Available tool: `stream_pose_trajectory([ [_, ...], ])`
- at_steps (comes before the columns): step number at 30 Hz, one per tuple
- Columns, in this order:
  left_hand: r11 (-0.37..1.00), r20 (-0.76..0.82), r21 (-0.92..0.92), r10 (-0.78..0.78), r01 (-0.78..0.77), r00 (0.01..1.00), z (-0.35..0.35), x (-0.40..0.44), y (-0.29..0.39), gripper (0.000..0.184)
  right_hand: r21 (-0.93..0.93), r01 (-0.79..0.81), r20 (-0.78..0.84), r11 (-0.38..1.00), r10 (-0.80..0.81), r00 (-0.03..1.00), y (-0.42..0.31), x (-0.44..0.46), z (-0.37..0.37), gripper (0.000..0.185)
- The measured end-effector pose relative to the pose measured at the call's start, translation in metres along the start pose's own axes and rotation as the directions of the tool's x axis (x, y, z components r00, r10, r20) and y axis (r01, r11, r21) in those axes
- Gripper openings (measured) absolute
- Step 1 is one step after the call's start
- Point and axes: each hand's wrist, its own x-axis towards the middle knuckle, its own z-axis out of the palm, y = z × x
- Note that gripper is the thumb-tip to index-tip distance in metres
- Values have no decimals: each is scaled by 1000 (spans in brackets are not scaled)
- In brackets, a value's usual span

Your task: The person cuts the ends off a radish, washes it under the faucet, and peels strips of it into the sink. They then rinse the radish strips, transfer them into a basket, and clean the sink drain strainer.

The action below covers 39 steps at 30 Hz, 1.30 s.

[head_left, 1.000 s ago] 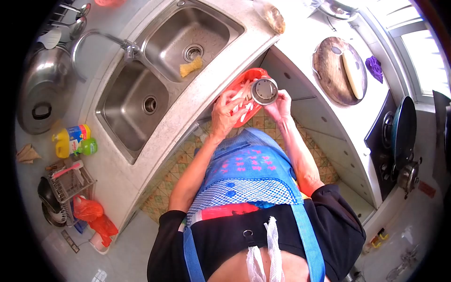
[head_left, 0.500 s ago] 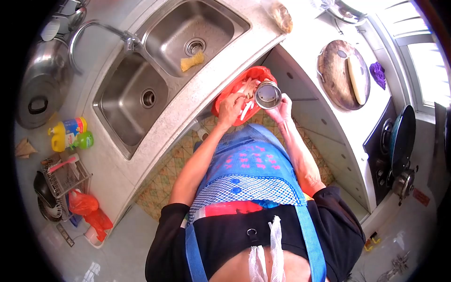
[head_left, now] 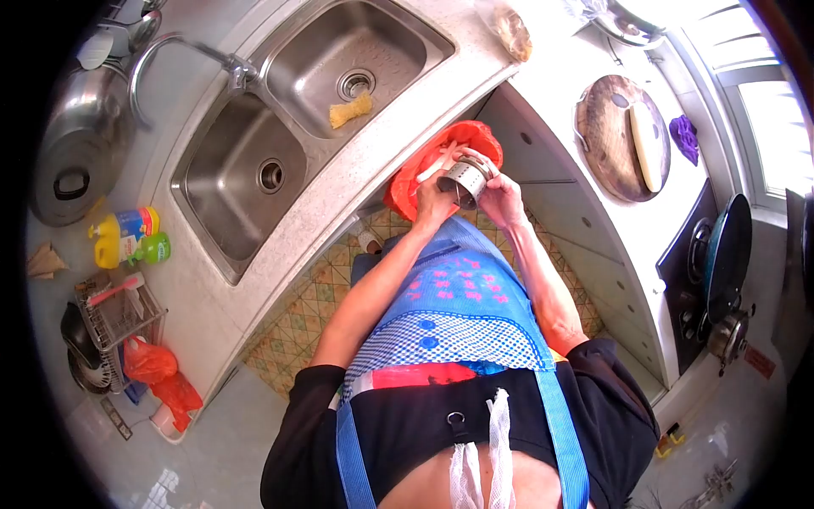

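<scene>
Over a red bag-lined bin (head_left: 405, 188) below the counter edge, both hands are on a small metal strainer cup (head_left: 464, 181) with holes in its side. My right hand (head_left: 502, 200) grips the cup from its right side. Fingers of my left hand (head_left: 435, 197) are closed at the cup's left side. The cup is tilted, with its side facing up. Pale peelings or scraps (head_left: 441, 161) lie in the red bag behind the cup. The cup's inside is hidden.
A double sink (head_left: 271, 176) with a yellow scrubber (head_left: 350, 110) is at upper left. To the right are a round cutting board (head_left: 609, 140) with a long pale item (head_left: 644, 144), and a wok (head_left: 731, 254) by the stove. The open cabinet (head_left: 568, 212) borders my right arm.
The metal cup has been tipped over and brought slightly down and left. My left hand has moved from the scraps in the bag to the cup.
</scene>
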Motion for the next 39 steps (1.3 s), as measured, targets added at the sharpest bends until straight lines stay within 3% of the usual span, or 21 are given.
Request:
stream_pose_trajectory([
  [1,997,-58,38,69,-67,996,1,-1,-3,26,0,1,0,1000,-1,1000,2,-1,-2,70],
  [3,988,-110,80,141,-132,984,2,1,-10,21,-204,-14,-25,979,9,1000,7,-2,-10,70],
  [5,885,-156,343,385,-316,910,-4,3,-11,23,-267,29,1,963,-30,1000,10,-3,-14,68],
  [6,824,-141,438,458,-359,878,-6,0,-10,29,-359,33,-70,933,-62,996,10,-4,-14,66],
  [7,824,-141,438,458,-360,878,-9,-3,-9,29,-447,29,-138,894,-101,985,10,-5,-15,65],
  [8,813,-180,475,466,-338,866,-10,-3,-11,32,-409,37,-208,912,-132,969,10,-3,-21,65],
  [9,801,-218,510,473,-314,853,-12,-3,-14,35,-342,68,-207,937,-146,967,5,-4,-28,64],
  [13,746,-116,605,427,-277,897,-22,-6,-15,33,145,33,-168,989,-8,986,-9,-11,-50,57],
  [15,785,-119,574,361,-233,925,-25,-3,-17,24,271,59,-269,961,17,963,-6,-15,-61,53],
  [18,721,-23,640,363,-265,931,-29,2,-17,16,378,82,-291,922,35,956,-2,-17,-66,52],
  [21,657,-11,663,486,-358,874,-27,2,-10,14,326,89,-248,941,-6,969,3,-16,-64,53],
  [23,846,-64,435,369,-307,927,-23,-1,3,18,285,77,-239,956,-7,971,7,-14,-60,56],
  [25,863,-44,415,336,-288,941,-17,-9,25,18,116,83,-194,990,-60,979,9,-11,-53,59],
  [27,878,-29,396,303,-267,953,-14,-11,31,19,75,62,-179,995,-48,983,11,-8,-44,62],
  [30,665,-32,621,550,-414,835,-13,-7,25,22,-209,77,-180,975,-115,977,18,-5,-28,65],
  [33,592,-11,684,593,-427,805,-14,-1,15,22,-293,133,-176,947,-190,966,19,-4,-27,63],
  [35,636,-23,638,579,-434,815,-19,-2,8,16,-295,98,-224,951,-168,960,15,-6,-32,61],
  [38,686,-4,600,517,-411,856,-29,3,0,12,-85,81,-326,993,-105,939,-3,-11,-26,60],
  [39,694,22,614,462,-377,887,-31,4,-1,14,4,81,-270,997,-77,960,-2,-11,-43,61],
])
